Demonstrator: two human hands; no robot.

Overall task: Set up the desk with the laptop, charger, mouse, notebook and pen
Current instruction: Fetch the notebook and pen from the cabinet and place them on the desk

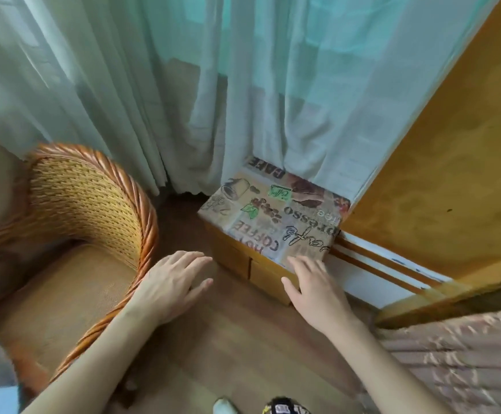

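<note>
A small wooden desk (pixel 237 261) with two front drawers stands against the curtain, its top covered by a coffee-print cloth (pixel 276 213). My left hand (pixel 171 282) hovers with straight, spread fingers to the left of the desk's near corner and holds nothing. My right hand (pixel 312 285) reaches with straight fingers to the desk's front edge, fingertips at the cloth's near rim. No laptop, charger, mouse, notebook or pen is in view.
A wicker armchair (pixel 94 210) stands close on the left. Sheer curtains (pixel 243 85) hang behind the desk. A yellow wooden panel (pixel 452 174) rises on the right, with a patterned bedspread (pixel 458 363) below it. Wooden floor (pixel 228 339) lies between chair and desk.
</note>
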